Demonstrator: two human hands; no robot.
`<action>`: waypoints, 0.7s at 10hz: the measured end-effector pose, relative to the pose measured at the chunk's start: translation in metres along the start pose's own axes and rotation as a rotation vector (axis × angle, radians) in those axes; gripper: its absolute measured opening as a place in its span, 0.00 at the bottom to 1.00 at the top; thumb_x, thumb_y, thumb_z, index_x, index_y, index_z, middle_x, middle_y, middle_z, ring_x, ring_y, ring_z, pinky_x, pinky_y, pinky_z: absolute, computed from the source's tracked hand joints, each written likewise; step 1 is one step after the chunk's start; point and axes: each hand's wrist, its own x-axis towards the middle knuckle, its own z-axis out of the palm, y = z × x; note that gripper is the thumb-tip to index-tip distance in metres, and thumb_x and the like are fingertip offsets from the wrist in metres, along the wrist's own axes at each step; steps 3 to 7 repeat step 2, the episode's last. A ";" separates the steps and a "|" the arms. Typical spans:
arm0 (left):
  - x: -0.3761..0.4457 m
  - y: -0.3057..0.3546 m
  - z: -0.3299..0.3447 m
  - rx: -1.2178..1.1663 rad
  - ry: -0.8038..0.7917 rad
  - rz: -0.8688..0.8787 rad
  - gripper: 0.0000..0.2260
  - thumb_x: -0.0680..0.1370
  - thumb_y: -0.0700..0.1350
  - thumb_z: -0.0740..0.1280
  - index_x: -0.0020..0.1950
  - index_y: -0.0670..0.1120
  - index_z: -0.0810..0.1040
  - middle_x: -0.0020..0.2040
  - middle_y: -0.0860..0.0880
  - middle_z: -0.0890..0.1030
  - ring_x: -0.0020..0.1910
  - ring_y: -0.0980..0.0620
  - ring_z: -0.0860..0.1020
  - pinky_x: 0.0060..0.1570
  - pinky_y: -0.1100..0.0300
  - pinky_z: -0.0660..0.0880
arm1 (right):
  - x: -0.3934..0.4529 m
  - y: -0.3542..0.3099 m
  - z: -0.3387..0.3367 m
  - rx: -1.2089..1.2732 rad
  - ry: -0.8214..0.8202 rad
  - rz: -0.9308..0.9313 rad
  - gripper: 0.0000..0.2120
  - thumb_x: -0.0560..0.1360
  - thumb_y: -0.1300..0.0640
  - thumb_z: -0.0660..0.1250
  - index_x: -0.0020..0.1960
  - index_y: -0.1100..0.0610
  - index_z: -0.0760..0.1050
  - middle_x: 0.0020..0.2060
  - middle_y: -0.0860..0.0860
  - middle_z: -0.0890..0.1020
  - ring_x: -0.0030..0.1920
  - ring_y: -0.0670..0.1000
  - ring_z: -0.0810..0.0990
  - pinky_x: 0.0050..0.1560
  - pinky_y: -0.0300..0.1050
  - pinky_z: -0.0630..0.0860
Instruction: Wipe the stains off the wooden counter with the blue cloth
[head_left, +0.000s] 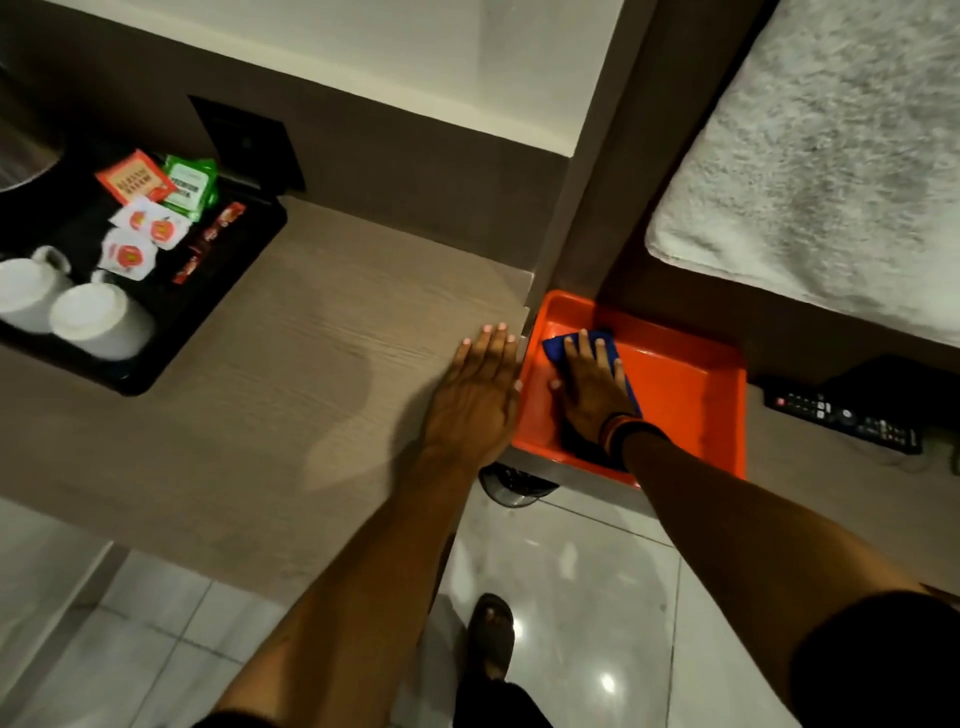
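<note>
The left hand (480, 389) is laid flat, fingers spread, on the pale wood-grain tabletop (291, 364) at its right edge. Just beside it, the right hand (589, 384) is pressed open-palmed onto the folded blue cloth (558, 348), which lies inside the orange plastic tray (691, 384). Farther left, a black rectangular tray (208, 312) carries two white ceramic cups (93, 322).

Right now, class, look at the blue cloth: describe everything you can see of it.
The blue cloth is a deep blue, soft-looking fabric, bunched or folded and lying in the orange tray beside the wooden counter. The right hand lies flat on it, fingers spread, covering most of it; only its far corner and edges show. It is not on the counter.
</note>
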 end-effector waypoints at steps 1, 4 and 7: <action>-0.001 0.002 -0.012 -0.029 -0.037 -0.007 0.28 0.86 0.51 0.49 0.84 0.41 0.49 0.85 0.41 0.52 0.84 0.43 0.49 0.83 0.44 0.47 | -0.007 -0.009 -0.022 0.054 -0.013 0.028 0.34 0.84 0.43 0.54 0.83 0.54 0.46 0.83 0.53 0.46 0.83 0.55 0.43 0.79 0.64 0.41; -0.017 0.006 -0.029 -0.073 0.002 -0.032 0.27 0.87 0.50 0.51 0.84 0.41 0.49 0.85 0.41 0.51 0.84 0.44 0.48 0.84 0.46 0.45 | -0.044 -0.031 -0.043 0.217 0.112 0.008 0.32 0.84 0.49 0.57 0.83 0.58 0.50 0.83 0.55 0.52 0.83 0.55 0.49 0.81 0.60 0.46; -0.017 0.006 -0.029 -0.073 0.002 -0.032 0.27 0.87 0.50 0.51 0.84 0.41 0.49 0.85 0.41 0.51 0.84 0.44 0.48 0.84 0.46 0.45 | -0.044 -0.031 -0.043 0.217 0.112 0.008 0.32 0.84 0.49 0.57 0.83 0.58 0.50 0.83 0.55 0.52 0.83 0.55 0.49 0.81 0.60 0.46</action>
